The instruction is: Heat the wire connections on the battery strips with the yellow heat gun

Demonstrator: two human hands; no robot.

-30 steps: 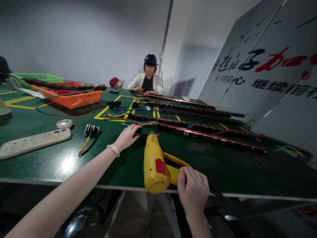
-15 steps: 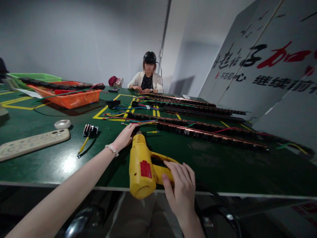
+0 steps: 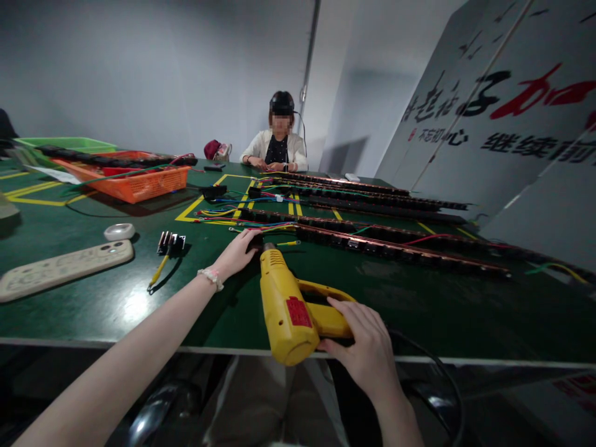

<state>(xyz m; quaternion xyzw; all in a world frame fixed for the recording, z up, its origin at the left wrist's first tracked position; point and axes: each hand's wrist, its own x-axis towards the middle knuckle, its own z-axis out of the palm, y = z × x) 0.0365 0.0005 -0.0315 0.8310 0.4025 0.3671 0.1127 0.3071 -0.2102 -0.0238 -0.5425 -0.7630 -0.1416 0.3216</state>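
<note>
A yellow heat gun [image 3: 286, 304] with a red label lies on its side along the table's near edge, its nozzle pointing away from me. My right hand [image 3: 365, 341] is closed on its handle, fingers over the top and thumb below. Just left of the nozzle, my left hand [image 3: 239, 253] has its fingers curled against a small black part [image 3: 259, 239], mostly hidden by the hand. A short yellow-green wire [image 3: 288, 243] with a metal lug lies beyond the nozzle. To the left stands a black piece with copper strips [image 3: 171, 242] and a similar wire.
Long black strips with copper bars [image 3: 400, 248] and coloured wires cross the table. At left are an orange basket [image 3: 158, 186], a green basket [image 3: 88, 146], a phone [image 3: 69, 267] and a white oval case [image 3: 119, 232]. A co-worker [image 3: 277, 143] sits opposite.
The heat gun has shifted right along with my right hand, its nozzle now farther from my left hand's fingers. My left hand has stayed almost in place.
</note>
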